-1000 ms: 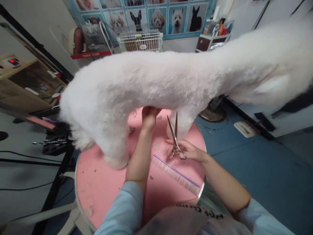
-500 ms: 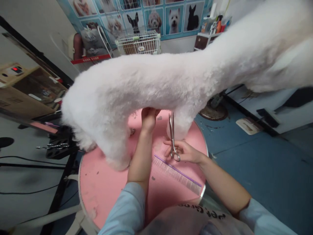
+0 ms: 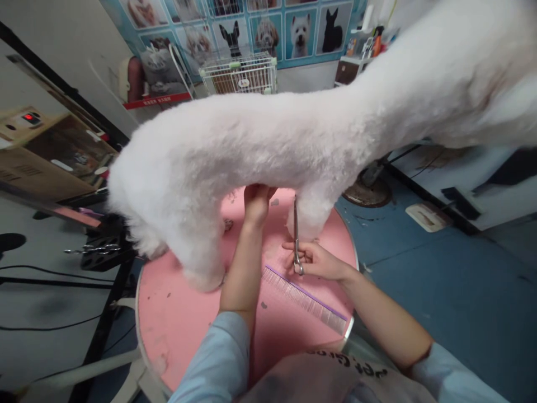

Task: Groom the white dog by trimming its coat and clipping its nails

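Observation:
A white, fluffy dog (image 3: 251, 129) stands sideways across the round pink table (image 3: 180, 336). My left hand (image 3: 257, 202) reaches under its belly, with the fingers mostly hidden by the fur and the hand itself. Slim metal scissors (image 3: 296, 229) are held in my right hand (image 3: 312, 261), their blades together and pointing up beside the dog's front leg. Below that hand a long metal comb (image 3: 306, 298) with a purple spine lies on the tabletop. The dog's head is partly out of view on the right.
At left, a black holder (image 3: 100, 254) carries more metal scissors beside the table. A wooden cabinet (image 3: 54, 151) with a red display stands behind it. Past the dog are a wire cage (image 3: 239, 73) and a shelf (image 3: 352, 62) with bottles. Loose hair lies on the table.
The scissor blades, slightly apart before, have come together. My left hand stays under the belly, and the dog and comb keep nearly the same place.

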A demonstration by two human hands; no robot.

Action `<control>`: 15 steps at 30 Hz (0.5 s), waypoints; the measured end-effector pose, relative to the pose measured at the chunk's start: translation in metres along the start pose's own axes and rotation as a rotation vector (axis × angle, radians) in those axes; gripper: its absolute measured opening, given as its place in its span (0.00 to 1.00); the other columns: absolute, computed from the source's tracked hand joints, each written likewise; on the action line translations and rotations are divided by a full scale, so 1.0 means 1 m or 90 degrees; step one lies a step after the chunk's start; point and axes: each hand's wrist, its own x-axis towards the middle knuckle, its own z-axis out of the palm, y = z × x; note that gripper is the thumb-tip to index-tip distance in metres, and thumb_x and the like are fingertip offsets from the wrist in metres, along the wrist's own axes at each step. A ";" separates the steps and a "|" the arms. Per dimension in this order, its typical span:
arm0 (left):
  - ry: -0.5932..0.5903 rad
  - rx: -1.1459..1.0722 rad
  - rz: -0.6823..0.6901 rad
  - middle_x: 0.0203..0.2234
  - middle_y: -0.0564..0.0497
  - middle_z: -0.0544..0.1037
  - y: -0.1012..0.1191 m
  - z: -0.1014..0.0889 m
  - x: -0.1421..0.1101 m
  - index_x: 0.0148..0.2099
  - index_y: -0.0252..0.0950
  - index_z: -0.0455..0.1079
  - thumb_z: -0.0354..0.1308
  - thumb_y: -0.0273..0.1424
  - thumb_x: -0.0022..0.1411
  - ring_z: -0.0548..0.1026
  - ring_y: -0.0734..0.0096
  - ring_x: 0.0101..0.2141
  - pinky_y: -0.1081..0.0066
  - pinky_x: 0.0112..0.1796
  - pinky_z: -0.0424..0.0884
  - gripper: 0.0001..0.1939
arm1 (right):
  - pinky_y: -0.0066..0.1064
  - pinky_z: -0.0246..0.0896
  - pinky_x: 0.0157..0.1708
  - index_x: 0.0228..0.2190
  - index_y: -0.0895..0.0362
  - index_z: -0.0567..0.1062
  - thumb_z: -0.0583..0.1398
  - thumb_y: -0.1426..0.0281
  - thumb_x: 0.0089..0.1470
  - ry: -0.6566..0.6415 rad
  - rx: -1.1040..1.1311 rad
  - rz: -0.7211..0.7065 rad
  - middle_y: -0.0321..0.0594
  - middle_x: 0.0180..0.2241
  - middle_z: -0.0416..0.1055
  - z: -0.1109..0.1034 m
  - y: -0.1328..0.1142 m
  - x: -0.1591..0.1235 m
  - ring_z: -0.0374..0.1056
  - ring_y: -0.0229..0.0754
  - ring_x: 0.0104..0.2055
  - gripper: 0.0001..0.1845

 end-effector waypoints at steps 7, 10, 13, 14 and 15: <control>0.001 -0.029 -0.007 0.27 0.53 0.75 -0.003 -0.001 0.002 0.32 0.35 0.69 0.64 0.28 0.45 0.75 0.71 0.35 0.67 0.42 0.72 0.10 | 0.29 0.66 0.34 0.57 0.59 0.62 0.66 0.64 0.48 0.006 0.011 -0.008 0.44 0.39 0.73 -0.002 0.004 0.000 0.70 0.36 0.37 0.37; -0.001 -0.035 -0.009 0.27 0.53 0.75 -0.002 0.000 0.001 0.32 0.35 0.69 0.64 0.28 0.44 0.75 0.71 0.35 0.67 0.42 0.73 0.10 | 0.29 0.65 0.35 0.58 0.60 0.61 0.67 0.65 0.46 -0.009 0.006 0.012 0.43 0.37 0.73 -0.003 0.008 0.000 0.71 0.36 0.36 0.39; 0.003 -0.024 -0.005 0.29 0.52 0.76 -0.002 0.000 0.001 0.33 0.35 0.70 0.64 0.28 0.46 0.75 0.70 0.36 0.66 0.43 0.72 0.09 | 0.29 0.65 0.36 0.56 0.60 0.62 0.67 0.64 0.47 -0.002 0.019 0.005 0.45 0.39 0.72 -0.004 0.011 -0.001 0.70 0.38 0.39 0.38; 0.004 -0.021 -0.005 0.29 0.52 0.76 -0.002 0.000 0.001 0.33 0.35 0.70 0.64 0.28 0.47 0.75 0.70 0.37 0.66 0.43 0.72 0.09 | 0.29 0.65 0.36 0.56 0.60 0.62 0.67 0.64 0.47 0.004 0.023 0.005 0.44 0.39 0.72 -0.004 0.012 -0.001 0.70 0.37 0.39 0.37; 0.005 -0.018 -0.006 0.29 0.52 0.76 -0.002 -0.001 0.001 0.33 0.35 0.70 0.63 0.28 0.47 0.75 0.70 0.37 0.66 0.43 0.72 0.08 | 0.30 0.65 0.36 0.56 0.60 0.62 0.67 0.65 0.47 0.008 0.025 0.007 0.43 0.38 0.72 -0.004 0.013 0.000 0.70 0.37 0.38 0.37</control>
